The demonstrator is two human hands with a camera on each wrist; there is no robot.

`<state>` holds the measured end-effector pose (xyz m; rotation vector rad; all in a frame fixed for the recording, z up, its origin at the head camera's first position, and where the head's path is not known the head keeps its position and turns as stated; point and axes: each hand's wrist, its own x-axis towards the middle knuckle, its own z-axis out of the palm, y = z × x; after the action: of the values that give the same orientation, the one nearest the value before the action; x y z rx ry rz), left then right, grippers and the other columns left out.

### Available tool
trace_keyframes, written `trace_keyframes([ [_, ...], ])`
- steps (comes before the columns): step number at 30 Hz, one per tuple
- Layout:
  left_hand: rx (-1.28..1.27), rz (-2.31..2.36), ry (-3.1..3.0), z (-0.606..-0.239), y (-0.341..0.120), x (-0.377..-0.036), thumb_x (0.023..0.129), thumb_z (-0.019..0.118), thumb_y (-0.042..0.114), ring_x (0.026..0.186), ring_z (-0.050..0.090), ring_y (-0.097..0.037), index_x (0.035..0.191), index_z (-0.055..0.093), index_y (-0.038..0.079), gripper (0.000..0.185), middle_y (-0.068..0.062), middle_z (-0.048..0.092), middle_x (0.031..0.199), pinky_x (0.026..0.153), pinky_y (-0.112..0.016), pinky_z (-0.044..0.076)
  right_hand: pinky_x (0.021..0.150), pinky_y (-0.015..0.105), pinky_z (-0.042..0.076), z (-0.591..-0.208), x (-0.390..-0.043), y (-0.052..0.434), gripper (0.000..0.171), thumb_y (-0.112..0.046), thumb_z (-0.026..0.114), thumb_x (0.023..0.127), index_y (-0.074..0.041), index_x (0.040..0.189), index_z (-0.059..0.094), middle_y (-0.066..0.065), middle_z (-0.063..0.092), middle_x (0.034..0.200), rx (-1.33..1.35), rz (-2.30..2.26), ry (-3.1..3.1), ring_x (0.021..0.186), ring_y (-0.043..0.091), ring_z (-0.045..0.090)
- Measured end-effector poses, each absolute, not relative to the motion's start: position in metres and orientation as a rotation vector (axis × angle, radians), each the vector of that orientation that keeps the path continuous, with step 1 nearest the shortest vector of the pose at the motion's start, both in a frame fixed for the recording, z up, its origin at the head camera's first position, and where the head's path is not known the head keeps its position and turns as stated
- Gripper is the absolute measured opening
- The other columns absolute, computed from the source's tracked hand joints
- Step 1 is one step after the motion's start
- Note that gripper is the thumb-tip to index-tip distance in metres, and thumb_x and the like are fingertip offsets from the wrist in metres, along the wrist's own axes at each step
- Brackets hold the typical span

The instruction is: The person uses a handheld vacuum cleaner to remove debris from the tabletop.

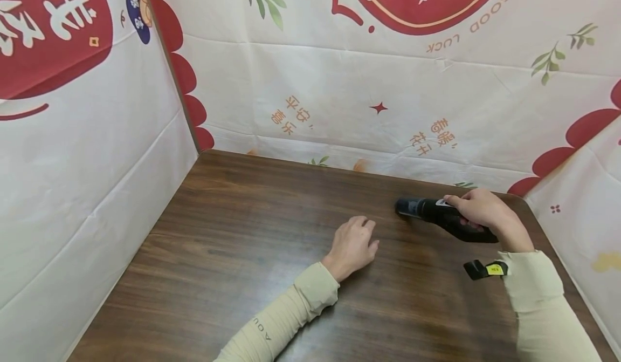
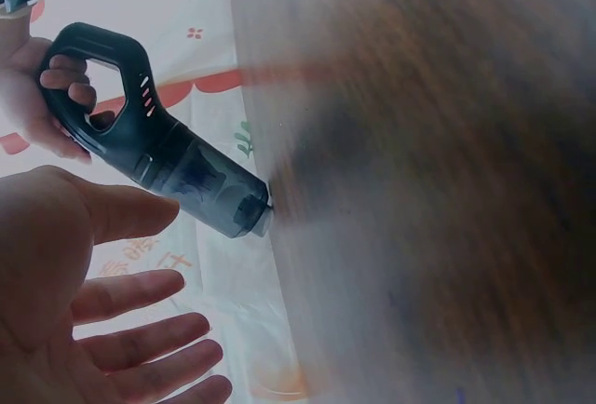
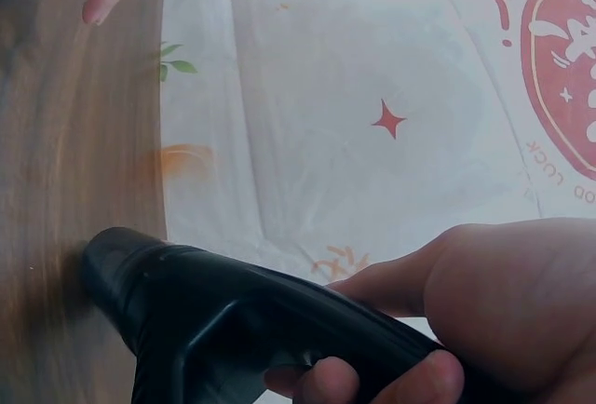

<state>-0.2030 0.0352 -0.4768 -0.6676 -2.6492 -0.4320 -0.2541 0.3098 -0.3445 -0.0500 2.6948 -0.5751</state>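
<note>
My right hand [image 1: 482,211] grips the loop handle of a black handheld vacuum cleaner [image 1: 456,224]. Its smoky see-through nozzle end [image 2: 223,190] points left and down, with the tip right at the tabletop near the back edge. In the right wrist view, fingers curl around the handle of the vacuum cleaner [image 3: 242,302]. To the left of the nozzle, my left hand [image 1: 351,246] is held over the table, holding nothing. The left wrist view shows that hand's fingers [image 2: 140,343] spread and relaxed, the thumb apart from them.
A dark brown wooden table [image 1: 233,232] lies beneath both hands. White printed cloth [image 1: 315,76] stands as a wall along its back edge, with further cloth walls at the left [image 1: 87,189] and right. A black device with a yellow label [image 1: 495,268] sits at the right wrist.
</note>
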Motion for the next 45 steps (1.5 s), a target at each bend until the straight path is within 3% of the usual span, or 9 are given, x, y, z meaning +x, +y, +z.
trace_keyframes([
  [9,-0.672,-0.450,-2.621,-0.472,0.036,-0.203,0.088,0.073,0.034,0.107,0.065,-0.018,0.122,0.067,0.012,0.041,-0.005,0.068,0.115,0.082,-0.030,0.057,0.050,0.031,0.043,-0.340,-0.252,0.303,0.057,-0.048,0.043,0.102,-0.007,0.066,0.060,-0.001,0.052,0.054,-0.038,-0.618,2.678,0.047,0.015,0.049],
  [18,-0.686,-0.475,-2.599,-0.467,0.039,-0.202,0.089,0.071,0.033,0.107,0.065,-0.018,0.128,0.063,0.011,0.046,-0.005,0.068,0.114,0.082,-0.030,0.057,0.046,0.031,0.043,-0.350,-0.237,0.294,0.058,-0.051,0.044,0.102,0.000,0.091,0.067,-0.001,0.053,0.059,-0.061,-0.697,2.677,0.048,0.014,0.049],
  [29,-0.747,-0.487,-2.560,-0.466,0.041,-0.199,0.090,0.070,0.033,0.116,0.062,-0.019,0.133,0.060,0.012,0.048,-0.007,0.065,0.125,0.094,-0.029,0.054,0.044,0.031,0.043,-0.356,-0.220,0.280,0.057,-0.054,0.046,0.101,-0.004,0.081,0.064,0.001,0.051,0.058,-0.139,-0.725,2.662,0.046,0.016,0.047],
  [45,-0.793,-0.489,-2.537,-0.465,0.039,-0.195,0.081,0.082,0.035,0.123,0.058,-0.022,0.139,0.053,0.012,0.069,-0.009,0.061,0.131,0.104,-0.031,0.047,0.043,0.030,0.043,-0.366,-0.205,0.255,0.050,-0.048,0.049,0.101,-0.002,0.098,0.068,0.001,0.053,0.061,-0.196,-0.862,2.608,0.046,0.015,0.047],
])
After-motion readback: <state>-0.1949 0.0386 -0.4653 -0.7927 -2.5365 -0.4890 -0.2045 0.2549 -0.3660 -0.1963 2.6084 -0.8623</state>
